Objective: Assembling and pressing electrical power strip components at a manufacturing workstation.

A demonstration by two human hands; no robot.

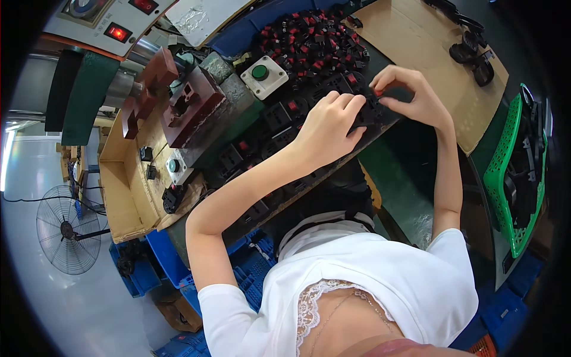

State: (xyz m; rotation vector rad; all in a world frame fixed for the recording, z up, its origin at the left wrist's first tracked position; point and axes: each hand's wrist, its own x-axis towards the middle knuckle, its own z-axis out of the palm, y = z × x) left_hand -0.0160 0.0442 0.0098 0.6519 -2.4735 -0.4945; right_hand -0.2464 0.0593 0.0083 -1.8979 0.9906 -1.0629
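Observation:
My left hand (332,130) curls over the row of parts on the bench, its fingers and thumb closed on a black plastic housing (370,110). Just to its right, my right hand (414,96) pinches a small red-and-black rocker switch (378,92) between thumb and fingertips, close to that housing. Most of the switch is hidden by the fingers. Other black housings (278,116) lie in rows along the bench to the left, several with red switches in them. Behind the hands is a heap of loose red-and-black switches (312,47).
A press with a dark red fixture (193,107) stands at left, beneath a control panel (118,31). Two push-button boxes, one with a green button (260,72), sit nearby. Cardboard (434,53) covers the far right bench. A green basket (496,172) holds black parts; a fan (66,231) is at left.

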